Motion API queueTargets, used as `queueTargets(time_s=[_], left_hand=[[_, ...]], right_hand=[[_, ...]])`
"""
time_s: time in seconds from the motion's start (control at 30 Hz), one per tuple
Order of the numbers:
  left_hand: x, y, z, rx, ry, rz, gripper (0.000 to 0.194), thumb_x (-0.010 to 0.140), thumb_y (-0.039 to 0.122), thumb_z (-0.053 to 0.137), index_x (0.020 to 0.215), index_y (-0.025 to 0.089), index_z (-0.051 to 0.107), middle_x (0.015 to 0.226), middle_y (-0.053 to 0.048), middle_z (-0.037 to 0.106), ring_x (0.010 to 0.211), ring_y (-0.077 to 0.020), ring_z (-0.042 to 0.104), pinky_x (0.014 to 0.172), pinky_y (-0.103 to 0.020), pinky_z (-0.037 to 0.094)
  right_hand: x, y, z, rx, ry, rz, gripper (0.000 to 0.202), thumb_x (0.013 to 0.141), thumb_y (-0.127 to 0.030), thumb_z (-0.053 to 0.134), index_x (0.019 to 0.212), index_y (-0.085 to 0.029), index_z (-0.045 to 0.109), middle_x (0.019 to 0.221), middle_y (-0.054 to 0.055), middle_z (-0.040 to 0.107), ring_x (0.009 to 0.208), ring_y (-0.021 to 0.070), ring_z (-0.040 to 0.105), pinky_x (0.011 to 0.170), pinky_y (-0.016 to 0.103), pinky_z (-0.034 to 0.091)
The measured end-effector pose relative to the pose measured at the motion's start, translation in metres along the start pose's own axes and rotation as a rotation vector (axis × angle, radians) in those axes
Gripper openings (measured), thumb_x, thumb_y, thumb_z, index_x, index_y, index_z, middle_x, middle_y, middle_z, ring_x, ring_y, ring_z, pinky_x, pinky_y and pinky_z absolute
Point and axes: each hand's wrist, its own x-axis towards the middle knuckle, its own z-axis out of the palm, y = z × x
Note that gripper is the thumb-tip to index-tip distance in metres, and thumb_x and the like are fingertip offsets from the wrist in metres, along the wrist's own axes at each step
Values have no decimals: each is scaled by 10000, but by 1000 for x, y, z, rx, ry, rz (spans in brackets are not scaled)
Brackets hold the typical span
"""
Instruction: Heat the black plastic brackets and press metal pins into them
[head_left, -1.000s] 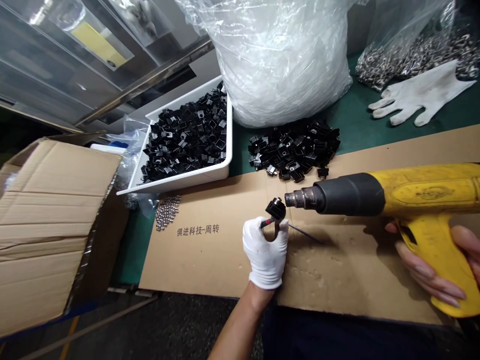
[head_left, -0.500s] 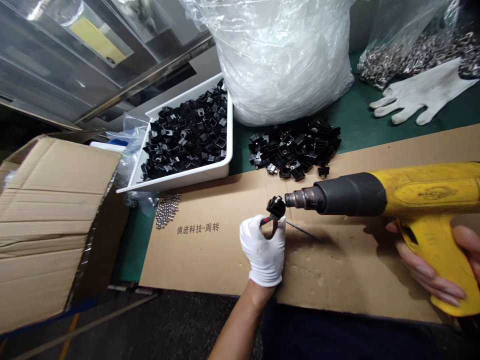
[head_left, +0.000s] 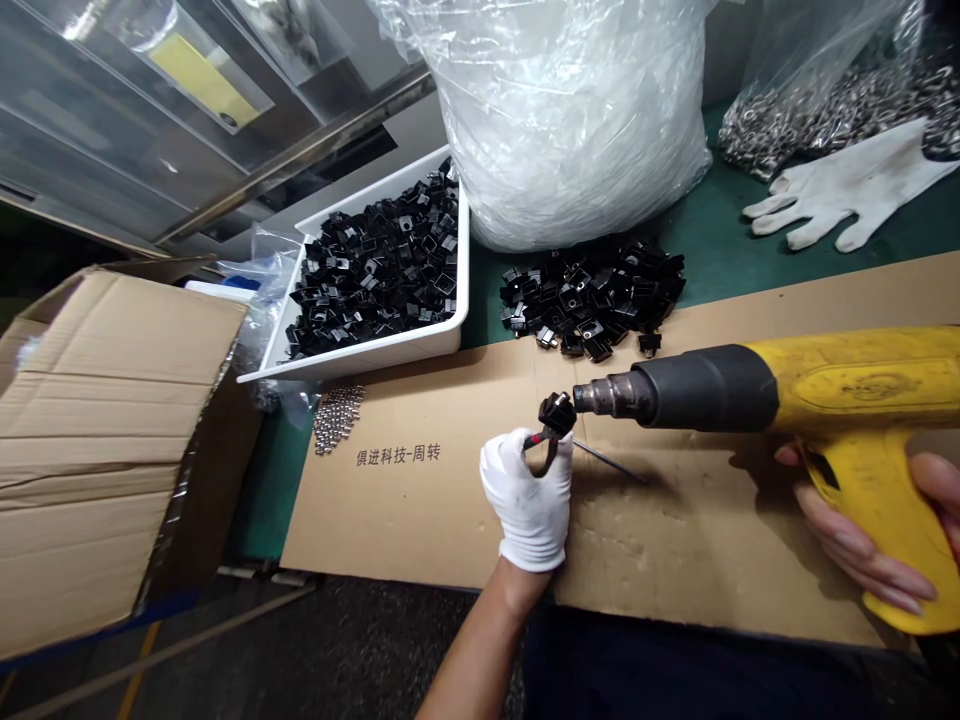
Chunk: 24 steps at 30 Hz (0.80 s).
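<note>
In a white glove, my left hand (head_left: 527, 500) is closed around a small black plastic part (head_left: 556, 414) above the cardboard sheet (head_left: 442, 520); a dark piece with a red mark shows between its fingers. A thin metal rod (head_left: 611, 461) sticks out to the right, beside that hand. My bare right hand (head_left: 862, 545) grips the handle of a yellow heat gun (head_left: 847, 380). Its metal nozzle points left, close to the black part. Whether nozzle and part touch, I cannot tell.
A white tray (head_left: 375, 352) of black parts stands behind, left of a loose pile (head_left: 592, 295). Small metal pieces (head_left: 337, 418) lie on the cardboard. Around are a large plastic bag (head_left: 570, 120), a spare glove (head_left: 847, 190), a bag of metal pieces (head_left: 825, 110) and a carton (head_left: 97, 450).
The view has shifted very slightly. The black part has turned or moved a little, and the heat gun stays close beside it.
</note>
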Motion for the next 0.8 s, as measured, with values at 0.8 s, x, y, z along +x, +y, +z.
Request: queueTargets(time_s=[0.8], left_hand=[[-1, -2, 1, 25, -11, 10, 352, 878, 423, 754, 1083, 182, 601, 926, -81, 642, 872, -236, 600, 842, -385, 475]], right_hand=[[-3, -4, 7, 13, 134, 40, 689, 848, -759, 452, 1330, -301, 636, 717, 101, 585, 349, 167, 434, 333, 320, 344]])
